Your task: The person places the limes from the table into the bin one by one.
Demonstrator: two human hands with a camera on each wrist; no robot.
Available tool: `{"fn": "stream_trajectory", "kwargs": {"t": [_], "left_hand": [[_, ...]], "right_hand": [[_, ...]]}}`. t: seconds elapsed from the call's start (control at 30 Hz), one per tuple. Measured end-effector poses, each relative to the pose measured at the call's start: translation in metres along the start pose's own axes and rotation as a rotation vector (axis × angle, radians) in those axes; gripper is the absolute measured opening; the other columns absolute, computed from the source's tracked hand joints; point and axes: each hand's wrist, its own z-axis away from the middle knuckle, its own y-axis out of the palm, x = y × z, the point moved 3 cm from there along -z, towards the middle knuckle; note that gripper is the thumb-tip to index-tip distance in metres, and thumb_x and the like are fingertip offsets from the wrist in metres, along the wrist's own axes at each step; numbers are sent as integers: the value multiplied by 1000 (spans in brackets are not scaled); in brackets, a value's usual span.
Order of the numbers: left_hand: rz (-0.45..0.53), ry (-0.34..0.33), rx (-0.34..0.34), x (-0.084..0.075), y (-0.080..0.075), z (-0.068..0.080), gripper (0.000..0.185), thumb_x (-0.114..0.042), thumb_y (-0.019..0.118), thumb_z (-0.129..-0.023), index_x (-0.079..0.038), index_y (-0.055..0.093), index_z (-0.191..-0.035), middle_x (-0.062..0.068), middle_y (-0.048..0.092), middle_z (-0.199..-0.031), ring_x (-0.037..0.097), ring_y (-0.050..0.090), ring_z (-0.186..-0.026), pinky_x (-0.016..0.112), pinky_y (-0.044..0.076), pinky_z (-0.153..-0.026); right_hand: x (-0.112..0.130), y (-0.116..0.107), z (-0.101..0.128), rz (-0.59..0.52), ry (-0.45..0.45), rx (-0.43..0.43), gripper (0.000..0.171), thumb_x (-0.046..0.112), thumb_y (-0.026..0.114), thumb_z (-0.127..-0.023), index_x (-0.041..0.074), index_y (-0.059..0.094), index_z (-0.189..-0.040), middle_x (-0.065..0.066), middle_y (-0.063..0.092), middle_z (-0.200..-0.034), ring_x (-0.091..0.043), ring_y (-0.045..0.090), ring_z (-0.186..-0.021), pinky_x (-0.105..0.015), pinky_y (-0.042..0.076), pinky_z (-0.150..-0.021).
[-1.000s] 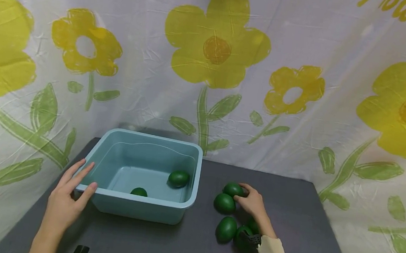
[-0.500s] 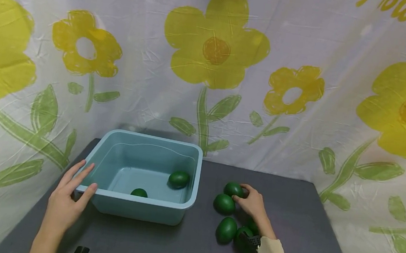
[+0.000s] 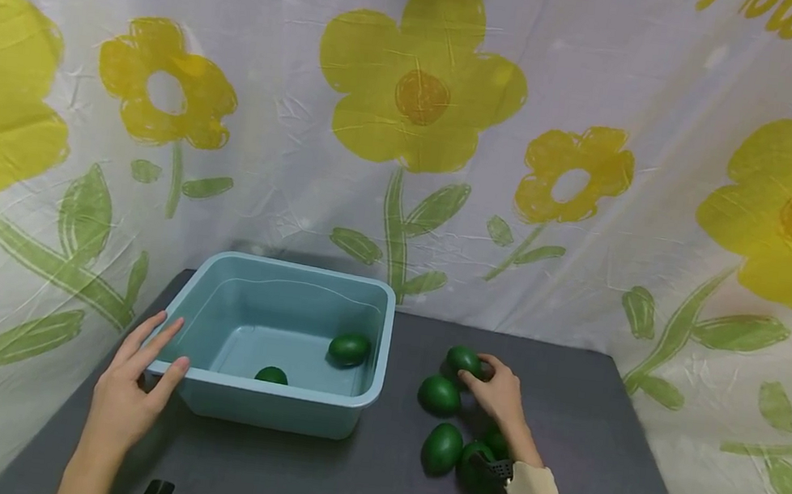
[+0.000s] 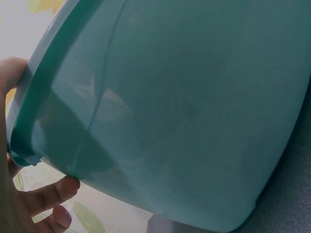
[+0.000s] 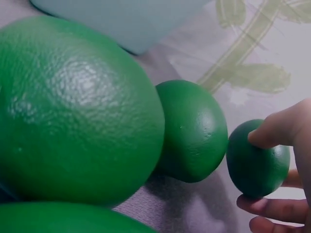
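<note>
My right hand (image 3: 501, 393) pinches a green lime (image 3: 464, 361) between thumb and fingers at the far end of a small group. In the right wrist view the thumb presses the near side of this lime (image 5: 257, 165), with fingers beneath it. Another lime (image 3: 439, 396) sits just in front of it, and a lime (image 3: 442, 449) lies nearer. More limes (image 3: 477, 468) are partly hidden under my right wrist. My left hand (image 3: 126, 391) holds the near left corner of a light blue plastic basin (image 3: 267, 410), thumb and fingers spread over its rim; the left wrist view shows its outer wall (image 4: 184, 107).
Inside the basin are a lime (image 3: 349, 350) by the right wall and a lime (image 3: 272, 375) partly hidden by the front rim. A dark grey table (image 3: 368, 488) bears everything. Behind it hangs a white cloth (image 3: 271, 184) with yellow flowers.
My right hand and its lime have shifted slightly back and to the right, away from the lime in front. My left hand and the basin have stayed put.
</note>
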Motion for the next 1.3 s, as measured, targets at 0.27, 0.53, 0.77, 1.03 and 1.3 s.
{"fn": "stream_trajectory", "kwargs": {"t": [0.27,0.53,0.77,1.03,1.3], "left_hand": [[2,-10,9,-2,0,-1,59,-22,74,-100,-20,57,-156,12,44,-165,52,50,-138,66,44,-87],[-20,1,-15,2,0,1,59,-24,77,-98,-25,59,-154,8,47,-164,44,54,-135,28,34,-81],[4,-3,-27,6,-2,4,59,-20,77,-97,-23,60,-153,7,47,-164,47,53,-136,48,41,-90],[38,8,-16,3,0,3,60,-16,77,-96,-21,59,-154,11,45,-165,54,49,-139,70,41,-92],[38,7,-15,2,2,2,61,-16,77,-97,-23,58,-155,9,45,-165,51,49,-140,66,41,-91]], "right_hand": [[5,-7,2,-33,-13,-58,59,36,75,-97,4,62,-145,-24,74,-123,-39,73,-106,-57,57,-89],[19,-16,3,-108,-58,-125,55,38,76,-97,10,64,-143,-17,78,-112,-32,74,-98,-55,57,-88],[34,-23,2,-232,-21,-149,57,40,74,-99,14,61,-148,-16,76,-113,-33,71,-105,-53,54,-91],[52,-32,8,-373,-10,-157,62,38,74,-100,13,55,-154,-22,71,-129,-37,66,-121,-56,52,-100],[74,-38,10,-399,-68,-202,57,34,74,-101,14,58,-151,-17,76,-115,-31,69,-108,-43,53,-88]]}}
